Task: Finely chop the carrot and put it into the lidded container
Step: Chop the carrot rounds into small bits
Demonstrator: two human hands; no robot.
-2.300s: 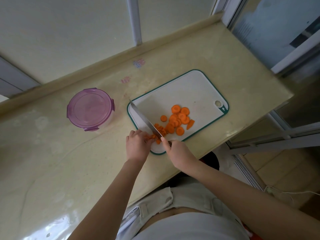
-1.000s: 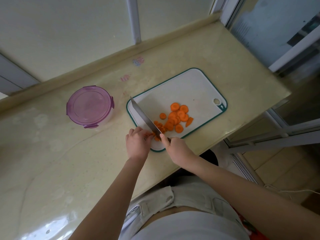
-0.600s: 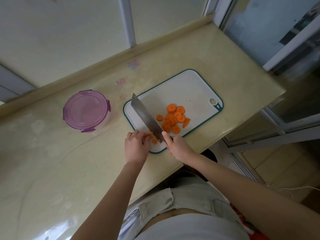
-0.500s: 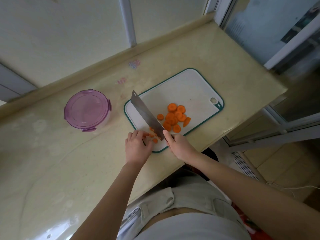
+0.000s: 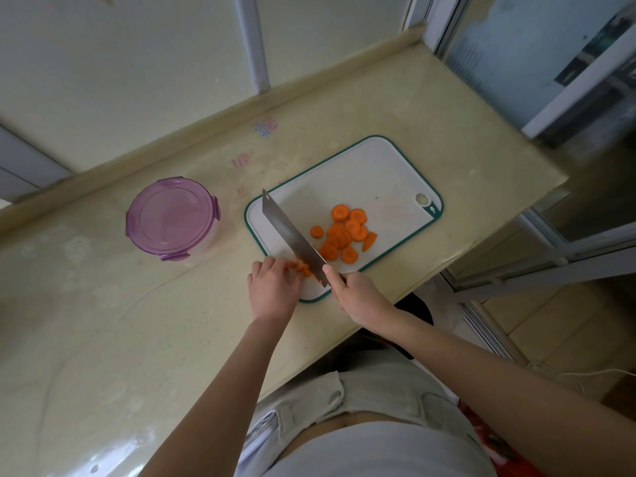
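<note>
Closest in is the person's soft, pale shirt (image 5: 378, 449), and two bare arms reach out over the smooth, shiny, cream stone counter (image 5: 103, 339). The left hand (image 5: 273, 287) sits at the near corner of the cutting board (image 5: 371, 173). Its fingers are curled down to hold some small carrot pieces (image 5: 304, 268) in place. Right beside it, the right hand (image 5: 358, 294) is wrapped tight round the handle of a knife (image 5: 292, 235), with one fingertip resting on the blade. The handle is hidden inside the hand. The blade is wide, flat, grey metal with a square end. It slants away toward the far left corner of the board, and its near part is just beside the small carrot pieces. On the right of the blade lies a little heap of round carrot slices (image 5: 344, 232). They are bright orange and flat like coins, and some lie on top of others. The board is a white plastic rectangle with round corners, a green rim and a small hole (image 5: 421, 198) at its right end. To the left of the board, apart from it, stands the lidded container (image 5: 170, 216). It is round, with a see-through purple lid and a clear bowl under it. Farther back there are faded pink and blue marks (image 5: 265, 126) on the counter, then a low stone ledge and a pale wall.
</note>
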